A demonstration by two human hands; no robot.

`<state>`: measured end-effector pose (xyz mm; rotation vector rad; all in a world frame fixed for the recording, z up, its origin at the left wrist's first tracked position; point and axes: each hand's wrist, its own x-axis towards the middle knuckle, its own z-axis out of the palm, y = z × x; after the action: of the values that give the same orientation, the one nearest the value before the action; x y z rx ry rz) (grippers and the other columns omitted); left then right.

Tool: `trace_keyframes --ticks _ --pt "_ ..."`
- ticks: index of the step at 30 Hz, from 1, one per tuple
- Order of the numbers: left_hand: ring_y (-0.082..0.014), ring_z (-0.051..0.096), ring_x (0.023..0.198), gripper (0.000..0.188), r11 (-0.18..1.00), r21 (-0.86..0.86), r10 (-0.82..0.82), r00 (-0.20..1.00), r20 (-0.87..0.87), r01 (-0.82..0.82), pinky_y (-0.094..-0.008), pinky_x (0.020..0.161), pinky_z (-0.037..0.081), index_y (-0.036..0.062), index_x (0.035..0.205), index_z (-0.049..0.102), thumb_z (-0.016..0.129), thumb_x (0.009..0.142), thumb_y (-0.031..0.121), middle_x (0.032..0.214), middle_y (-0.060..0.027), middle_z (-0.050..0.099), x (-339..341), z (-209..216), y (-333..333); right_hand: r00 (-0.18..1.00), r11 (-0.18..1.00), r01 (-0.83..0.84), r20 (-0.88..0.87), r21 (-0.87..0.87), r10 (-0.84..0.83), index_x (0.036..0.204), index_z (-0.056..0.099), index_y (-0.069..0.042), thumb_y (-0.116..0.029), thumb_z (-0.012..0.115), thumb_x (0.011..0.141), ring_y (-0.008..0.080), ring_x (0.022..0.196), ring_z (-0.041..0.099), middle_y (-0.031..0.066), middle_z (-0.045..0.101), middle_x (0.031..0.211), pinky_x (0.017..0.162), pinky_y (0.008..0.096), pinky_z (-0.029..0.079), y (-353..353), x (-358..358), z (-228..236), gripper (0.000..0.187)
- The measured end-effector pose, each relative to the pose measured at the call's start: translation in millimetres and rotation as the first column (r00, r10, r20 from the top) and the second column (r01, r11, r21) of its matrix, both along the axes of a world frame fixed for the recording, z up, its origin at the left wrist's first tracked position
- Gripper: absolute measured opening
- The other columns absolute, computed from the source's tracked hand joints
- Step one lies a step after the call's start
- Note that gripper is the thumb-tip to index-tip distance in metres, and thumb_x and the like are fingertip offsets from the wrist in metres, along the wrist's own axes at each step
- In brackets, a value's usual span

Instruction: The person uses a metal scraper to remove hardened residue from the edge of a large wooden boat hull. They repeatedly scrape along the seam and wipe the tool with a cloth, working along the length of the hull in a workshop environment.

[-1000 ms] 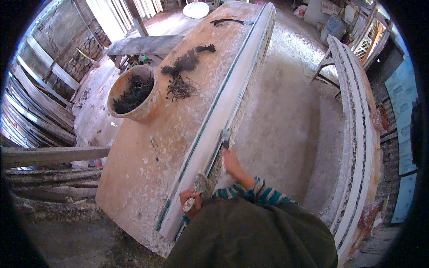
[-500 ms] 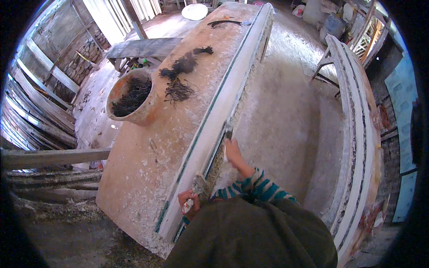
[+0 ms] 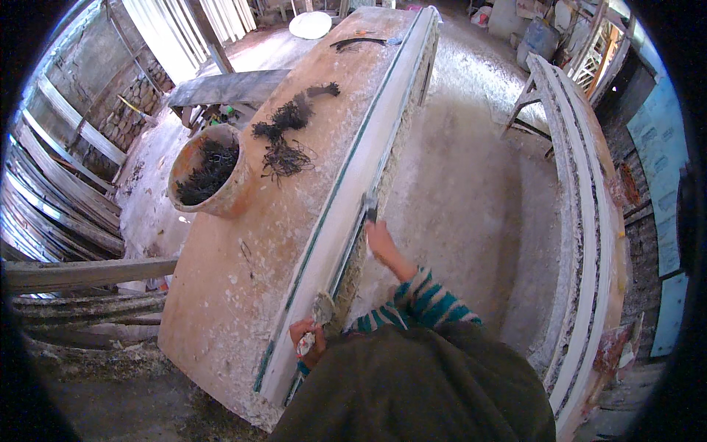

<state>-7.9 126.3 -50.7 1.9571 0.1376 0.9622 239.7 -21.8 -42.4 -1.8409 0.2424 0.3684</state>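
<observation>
A long white plaster moulding (image 3: 347, 193) lies along the right edge of a plaster-spattered table, with thin green strips beside it. My right hand (image 3: 383, 243) is closed round a putty knife (image 3: 371, 208), whose blade rests at the moulding's right edge. Lower down, my left hand (image 3: 303, 336) grips the handle of a plaster-caked trowel (image 3: 322, 308); its blade is over the moulding's near part. Rough plaster clings along the outer side of the table edge.
An orange-brown bucket (image 3: 230, 193) of dark fibre stands at the table's (image 3: 221, 295) left. Clumps of black fibre (image 3: 287, 158) lie near it. A second bench with long white mouldings (image 3: 589, 258) runs along the right. Stacked strips (image 3: 59, 191) lean at far left.
The whole view has shifted slightly. My right hand with the putty knife has moved a little along the moulding's edge. The trowel in my left hand has turned slightly.
</observation>
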Motion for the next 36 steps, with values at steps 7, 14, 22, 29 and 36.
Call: trace_keyframes --ticks 7,14,22,29,36 --pt "-0.0286 0.052 0.076 0.017 0.998 0.053 -0.041 0.999 -0.025 0.043 -0.0380 0.069 0.041 0.0061 0.084 0.051 0.063 0.073 0.000 0.086 -0.0136 0.056 52 5 -22 0.998 0.942 0.025 -0.057 0.336 -0.006 0.089 0.047 -0.004 -0.036 0.044 0.089 0.0197 0.048 0.049 0.0064 0.051 0.064 0.043 0.0366 0.042 -49 153 -32 0.032" --pt "-0.0313 0.054 0.084 0.016 0.996 -0.016 -0.091 0.995 0.049 0.092 -0.0396 0.077 0.042 0.0037 0.085 0.054 0.064 0.073 -0.001 0.087 -0.0145 0.057 192 -3 -92 0.981 0.872 0.001 -0.171 0.489 0.095 0.085 0.045 -0.012 -0.035 0.042 0.089 0.0145 0.041 0.043 0.0027 0.050 0.063 0.034 0.0309 0.037 -115 126 8 0.023" --pt "-0.0294 0.056 0.087 0.016 0.998 -0.005 -0.055 0.969 0.239 0.058 -0.0381 0.076 0.045 0.0050 0.086 0.052 0.064 0.076 0.001 0.088 -0.0147 0.056 310 40 -155 0.966 0.865 0.027 -0.235 0.501 0.106 0.094 0.041 -0.015 -0.040 0.043 0.089 0.0115 0.036 0.043 0.0022 0.049 0.060 0.030 0.0254 0.036 -216 142 -6 0.026" --pt "-0.0286 0.055 0.084 0.016 0.912 0.091 0.401 0.916 0.019 -0.401 -0.0419 0.082 0.046 0.0061 0.082 0.049 0.061 0.075 -0.002 0.083 -0.0129 0.049 184 31 -139 0.894 0.899 -0.075 -0.370 0.431 0.252 0.096 0.040 -0.015 -0.041 0.044 0.089 0.0111 0.036 0.041 0.0019 0.048 0.060 0.031 0.0249 0.036 -242 162 -20 0.027" --pt "-0.0311 0.054 0.088 0.023 0.936 0.300 0.166 0.982 0.087 -0.185 -0.0429 0.083 0.045 0.0066 0.090 0.054 0.064 0.071 -0.004 0.097 -0.0131 0.050 233 -3 -157 0.881 0.897 -0.224 -0.315 0.380 0.353 0.096 0.040 -0.015 -0.040 0.044 0.089 0.0102 0.036 0.041 0.0012 0.047 0.060 0.031 0.0244 0.035 -206 187 -22 0.026"
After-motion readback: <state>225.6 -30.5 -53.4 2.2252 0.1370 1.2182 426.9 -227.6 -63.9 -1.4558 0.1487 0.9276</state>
